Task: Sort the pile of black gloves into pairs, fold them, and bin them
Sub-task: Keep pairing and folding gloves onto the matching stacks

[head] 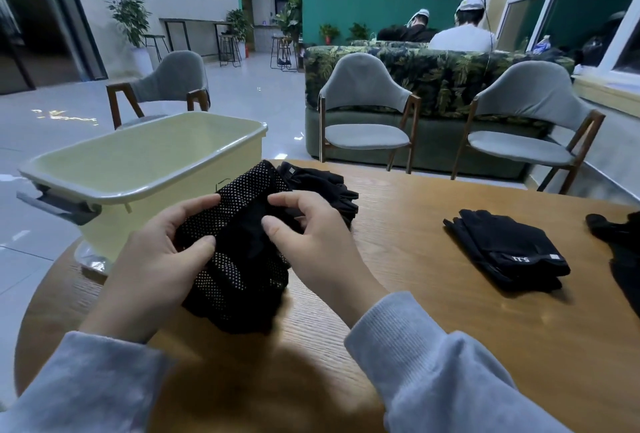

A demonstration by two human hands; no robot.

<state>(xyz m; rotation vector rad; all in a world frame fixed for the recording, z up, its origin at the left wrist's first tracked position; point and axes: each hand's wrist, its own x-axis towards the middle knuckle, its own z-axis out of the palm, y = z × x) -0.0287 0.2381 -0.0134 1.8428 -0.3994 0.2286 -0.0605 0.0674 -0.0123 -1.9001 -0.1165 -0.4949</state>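
Both hands hold a bundle of black gloves with white grip dots over the near left of the wooden table. My left hand grips its left side, thumb on top. My right hand pinches the bundle's upper right part with curled fingers. Behind the bundle lies a small pile of black gloves. A folded black glove pair with a labelled cuff lies flat at the right. More black glove fabric sits at the far right edge. The pale yellow bin stands at the left.
The bin has a grey handle and overhangs the round table's left edge. Three grey chairs stand beyond the table, with a leaf-patterned sofa behind them. Two people sit far back, facing away.
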